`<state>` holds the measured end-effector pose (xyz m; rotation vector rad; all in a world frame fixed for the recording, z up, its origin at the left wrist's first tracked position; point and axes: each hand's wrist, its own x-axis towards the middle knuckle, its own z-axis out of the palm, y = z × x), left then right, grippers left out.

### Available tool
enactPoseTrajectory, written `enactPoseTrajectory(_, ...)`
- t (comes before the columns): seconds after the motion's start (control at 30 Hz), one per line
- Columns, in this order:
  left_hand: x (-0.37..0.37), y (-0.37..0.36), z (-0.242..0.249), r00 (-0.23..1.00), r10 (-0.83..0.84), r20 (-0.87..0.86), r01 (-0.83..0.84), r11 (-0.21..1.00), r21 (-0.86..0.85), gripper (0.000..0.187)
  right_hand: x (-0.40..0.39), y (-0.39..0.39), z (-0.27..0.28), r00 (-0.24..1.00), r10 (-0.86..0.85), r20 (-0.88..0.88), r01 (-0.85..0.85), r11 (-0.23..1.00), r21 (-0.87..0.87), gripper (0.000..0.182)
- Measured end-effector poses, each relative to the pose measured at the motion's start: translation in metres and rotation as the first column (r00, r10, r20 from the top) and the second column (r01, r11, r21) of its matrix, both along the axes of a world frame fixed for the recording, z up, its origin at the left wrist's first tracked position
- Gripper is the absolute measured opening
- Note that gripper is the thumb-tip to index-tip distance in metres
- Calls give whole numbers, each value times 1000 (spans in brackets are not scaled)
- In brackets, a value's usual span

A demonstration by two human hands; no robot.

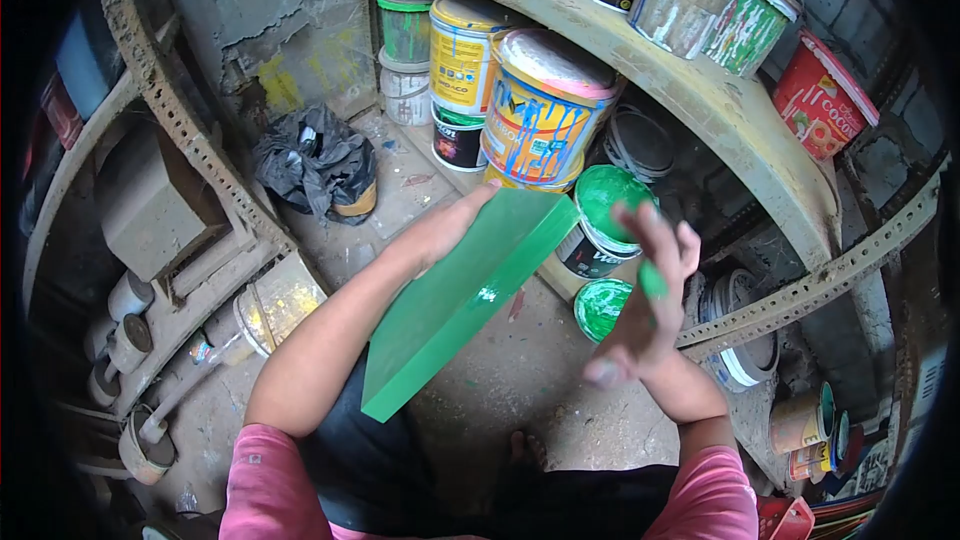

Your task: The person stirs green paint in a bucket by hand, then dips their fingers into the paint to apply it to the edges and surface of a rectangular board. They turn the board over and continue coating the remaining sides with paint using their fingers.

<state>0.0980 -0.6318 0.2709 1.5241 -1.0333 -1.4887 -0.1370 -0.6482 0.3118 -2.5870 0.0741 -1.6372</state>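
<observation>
A flat rectangular slab (455, 295), coated in glossy wet-looking green along its edge, tilts up in front of me. My left hand (455, 225) grips it by the far left side; part of that hand is hidden behind it. To the right, my right hand (655, 290) hangs in the air, slightly blurred, apart from the slab. Its fingers are spread and hold nothing, and green paint marks show on it. Just behind that hand stand a white-and-black bucket (590, 255) with a green top and a small round container (604, 308) of green paint.
Paint buckets (548, 105) line the floor under a dusty curved-looking shelf (700, 95), which carries more cans. A black plastic bag (315, 165) lies by the wall. Perforated metal uprights (195, 130) flank both sides. A paint-stained bucket (275, 305) stands at left.
</observation>
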Motion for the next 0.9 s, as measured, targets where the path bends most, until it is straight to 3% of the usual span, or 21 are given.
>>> enactPoseTrajectory(0.17,-6,0,-3,998,46,-46,-48,998,-42,64,10,28,-12,980,197,-7,-197,979,-62,64)
enactPoseTrajectory(0.23,-8,2,2,982,-38,-183,53,995,82,59,13,30,-11,976,217,-25,-218,975,-48,64)
enactPoseTrajectory(0.27,22,-5,-49,812,-220,-541,314,946,86,57,18,30,-10,976,218,16,-217,975,-46,63)
enactPoseTrajectory(0.33,19,17,-53,827,-210,-522,297,951,87,57,23,26,-9,973,223,67,-220,974,-46,63)
enactPoseTrajectory(0.4,21,21,-50,841,-203,-502,279,957,80,58,23,17,-9,986,154,-58,-160,981,-110,101)
enactPoseTrajectory(0.43,21,19,-47,846,-200,-494,271,960,76,58,21,19,-9,987,155,-51,-160,981,-111,101)
enactPoseTrajectory(0.5,16,14,-43,856,-191,-479,254,965,68,59,17,26,-9,871,367,-327,-248,902,352,116)
enactPoseTrajectory(0.63,1,28,-48,870,-180,-460,229,972,52,61,29,29,-7,875,284,-392,-203,950,236,128)
enactPoseTrajectory(0.7,-9,40,-54,875,-175,-452,216,976,40,62,39,29,2,871,360,-334,-264,917,300,97)
enactPoseTrajectory(0.83,-8,66,-60,884,-165,-437,189,982,13,64,48,23,2,914,333,-232,-287,934,211,98)
enactPoseTrajectory(0.9,-2,75,-62,886,-167,-433,183,983,-7,66,39,16,4,847,228,-481,-191,974,125,123)
